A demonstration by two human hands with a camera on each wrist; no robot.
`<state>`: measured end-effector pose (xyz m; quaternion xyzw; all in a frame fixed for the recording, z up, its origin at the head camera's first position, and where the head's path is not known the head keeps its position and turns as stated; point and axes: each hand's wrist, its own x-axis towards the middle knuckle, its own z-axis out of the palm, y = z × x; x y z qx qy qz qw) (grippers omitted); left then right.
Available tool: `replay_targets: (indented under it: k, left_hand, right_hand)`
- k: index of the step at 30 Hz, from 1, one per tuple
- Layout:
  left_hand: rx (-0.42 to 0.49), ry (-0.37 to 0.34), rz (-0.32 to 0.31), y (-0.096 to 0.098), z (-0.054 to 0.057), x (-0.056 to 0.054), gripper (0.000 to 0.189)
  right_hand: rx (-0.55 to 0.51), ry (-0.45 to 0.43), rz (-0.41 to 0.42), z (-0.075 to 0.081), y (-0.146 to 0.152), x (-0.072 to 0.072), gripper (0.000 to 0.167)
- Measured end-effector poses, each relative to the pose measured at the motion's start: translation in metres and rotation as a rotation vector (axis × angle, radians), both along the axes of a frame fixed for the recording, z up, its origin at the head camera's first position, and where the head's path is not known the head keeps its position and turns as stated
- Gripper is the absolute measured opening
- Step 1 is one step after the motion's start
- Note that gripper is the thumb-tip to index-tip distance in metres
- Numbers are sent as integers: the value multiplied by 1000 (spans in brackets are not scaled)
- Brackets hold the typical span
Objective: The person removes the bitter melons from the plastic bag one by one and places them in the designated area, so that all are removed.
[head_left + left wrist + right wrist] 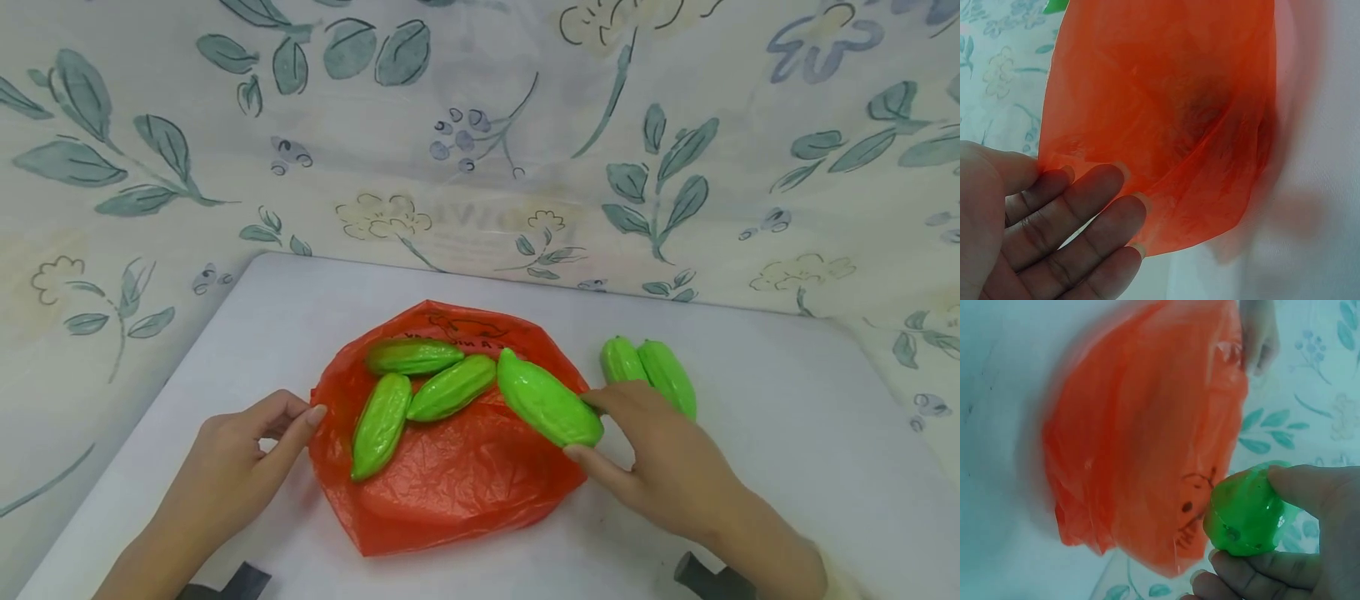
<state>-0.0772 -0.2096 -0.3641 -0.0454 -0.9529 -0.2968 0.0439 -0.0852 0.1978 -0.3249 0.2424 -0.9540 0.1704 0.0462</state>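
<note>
A red plastic bag (480,467) stands with its mouth wide, and three glossy green bitter gourds (379,427) lie inside it. My left hand (240,458) pinches the bag's left rim between thumb and fingers; in the left wrist view its fingers (1094,240) lie against the thin film. Over the right side of the mouth, my right hand (667,462) grips another bitter gourd (547,400) by its lower end, tip pointing up and left. That gourd (1244,512) appears nearly end-on in the right wrist view, between thumb and fingers.
Two more bitter gourds (667,375) lie side by side on the white table (285,308), partly hidden behind my right hand. A cloth printed with leaves and flowers (480,200) hangs behind the table's far edge. Dark straps (712,575) show near both wrists.
</note>
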Motion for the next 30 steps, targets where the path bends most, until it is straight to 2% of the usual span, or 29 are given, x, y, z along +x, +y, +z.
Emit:
replay_targets:
  k: [10,17,24,30]
  left_hand:
    - [0,3,-1,0,1,1,15]
    - [6,-10,3,0,0,1,18]
    - [4,18,-4,0,1,1,17]
    - [8,9,-10,-1,0,1,16]
  right_hand:
    - [-75,66,-58,1,16,1,51]
    - [-83,87,-140,-2,23,1,50]
    - [-121,13,-268,-1,31,-4,48]
    - [-147,-22,-301,-6,35,-12,50]
